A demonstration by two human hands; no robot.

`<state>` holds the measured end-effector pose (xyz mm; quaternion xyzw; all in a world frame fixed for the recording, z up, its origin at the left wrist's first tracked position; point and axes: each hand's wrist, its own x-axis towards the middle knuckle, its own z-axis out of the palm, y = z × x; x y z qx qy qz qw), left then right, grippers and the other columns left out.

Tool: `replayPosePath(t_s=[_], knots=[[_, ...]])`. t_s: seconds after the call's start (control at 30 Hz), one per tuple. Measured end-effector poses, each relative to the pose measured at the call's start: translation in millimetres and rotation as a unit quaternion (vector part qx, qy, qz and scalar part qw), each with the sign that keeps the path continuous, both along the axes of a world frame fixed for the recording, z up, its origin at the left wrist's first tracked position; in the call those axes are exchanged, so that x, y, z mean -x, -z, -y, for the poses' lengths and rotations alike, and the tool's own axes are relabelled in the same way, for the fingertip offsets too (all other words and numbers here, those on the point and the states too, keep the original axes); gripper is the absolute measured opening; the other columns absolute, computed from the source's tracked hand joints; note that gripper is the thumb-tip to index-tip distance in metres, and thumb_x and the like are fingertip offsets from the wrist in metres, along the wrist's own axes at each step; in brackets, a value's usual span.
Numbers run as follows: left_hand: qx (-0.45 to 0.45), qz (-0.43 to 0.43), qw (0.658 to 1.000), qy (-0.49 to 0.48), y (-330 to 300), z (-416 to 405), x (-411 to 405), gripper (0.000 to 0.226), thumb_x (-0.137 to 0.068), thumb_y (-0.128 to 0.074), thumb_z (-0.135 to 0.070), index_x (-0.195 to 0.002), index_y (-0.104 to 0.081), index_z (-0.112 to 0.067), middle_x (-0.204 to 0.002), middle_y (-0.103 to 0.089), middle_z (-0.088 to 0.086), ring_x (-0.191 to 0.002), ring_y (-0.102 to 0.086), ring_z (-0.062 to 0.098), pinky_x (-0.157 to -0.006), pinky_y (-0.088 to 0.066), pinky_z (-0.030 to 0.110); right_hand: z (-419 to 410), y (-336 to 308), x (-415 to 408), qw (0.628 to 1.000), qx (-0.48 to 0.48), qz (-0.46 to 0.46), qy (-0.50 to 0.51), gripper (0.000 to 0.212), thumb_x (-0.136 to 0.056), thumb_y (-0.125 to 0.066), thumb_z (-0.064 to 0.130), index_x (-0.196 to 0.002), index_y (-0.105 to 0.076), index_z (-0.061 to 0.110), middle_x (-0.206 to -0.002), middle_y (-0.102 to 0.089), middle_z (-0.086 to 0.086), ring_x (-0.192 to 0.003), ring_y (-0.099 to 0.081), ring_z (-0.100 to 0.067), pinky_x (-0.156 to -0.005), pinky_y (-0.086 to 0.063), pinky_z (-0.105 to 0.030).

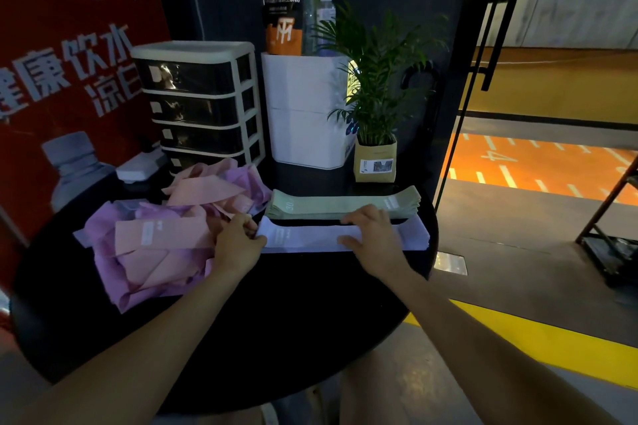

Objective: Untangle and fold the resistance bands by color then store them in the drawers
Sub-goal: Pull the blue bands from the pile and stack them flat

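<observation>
Near half of my round table (283,338) lies bare, easy reach. Left, a tangled pile of bands (165,231) crowds the drawers (200,103). Far side is walled by white box (303,114) and plant (376,93).

A pale lavender band (310,238) lies flat and stretched lengthwise between the left grip (238,245) and right grip (373,235). Just beyond them sits a neat stack of green bands (345,205). Left of the left grip, pink and purple bands (165,235) lie tangled. Farther back stands a four-drawer unit (200,103), drawers closed.
</observation>
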<state>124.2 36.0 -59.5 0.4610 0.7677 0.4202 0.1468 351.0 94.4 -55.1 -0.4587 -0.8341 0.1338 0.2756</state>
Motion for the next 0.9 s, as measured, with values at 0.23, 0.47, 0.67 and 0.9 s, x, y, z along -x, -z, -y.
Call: replayPosePath(t_s=[0.23, 0.47, 0.67, 0.9], knots=[[-0.034, -0.013, 0.999, -0.011, 6, 2, 0, 0.016, -0.081, -0.065, -0.007, -0.086, -0.049, -0.009, -0.085, -0.056, 0.004, -0.080, -0.052, 0.018, -0.072, -0.034, 0.023, 8, 31, 9, 1.000, -0.027, -0.012, 0.001, 0.022, -0.090, -0.059, 0.023, -0.109, -0.064, 0.014, -0.107, -0.051, -0.009, -0.098, -0.045, -0.029, -0.084, -0.039, -0.040], [-0.130, -0.087, 0.987, 0.038, 19, 14, -2, 0.021, -0.081, -0.065, -0.003, -0.100, -0.055, -0.003, -0.102, -0.048, 0.002, -0.090, -0.049, 0.017, -0.080, -0.038, 0.025, 8, 32, 11, 0.999, -0.044, 0.002, 0.011, 0.021, -0.090, -0.058, 0.021, -0.110, -0.063, 0.014, -0.108, -0.051, -0.008, -0.101, -0.044, -0.028, -0.082, -0.035, -0.036], [-0.140, -0.131, 0.977, 0.090, 33, 18, 3, 0.038, -0.078, -0.069, -0.002, -0.114, -0.058, -0.002, -0.122, -0.053, 0.009, -0.110, -0.045, 0.012, -0.097, -0.028, 0.012, 8, 34, 12, 0.998, -0.056, 0.010, 0.016, 0.021, -0.089, -0.058, 0.021, -0.109, -0.063, 0.015, -0.107, -0.052, -0.007, -0.100, -0.046, -0.029, -0.079, -0.034, -0.035], [-0.126, -0.117, 0.983, 0.069, 35, 17, 4, 0.035, -0.081, -0.059, 0.007, -0.114, -0.062, -0.003, -0.124, -0.059, 0.009, -0.114, -0.054, 0.021, -0.096, -0.030, 0.012, 10, 34, 12, 0.997, -0.057, 0.024, 0.036, 0.023, -0.092, -0.055, 0.024, -0.114, -0.061, 0.020, -0.112, -0.049, -0.004, -0.107, -0.043, -0.026, -0.083, -0.023, -0.030]])
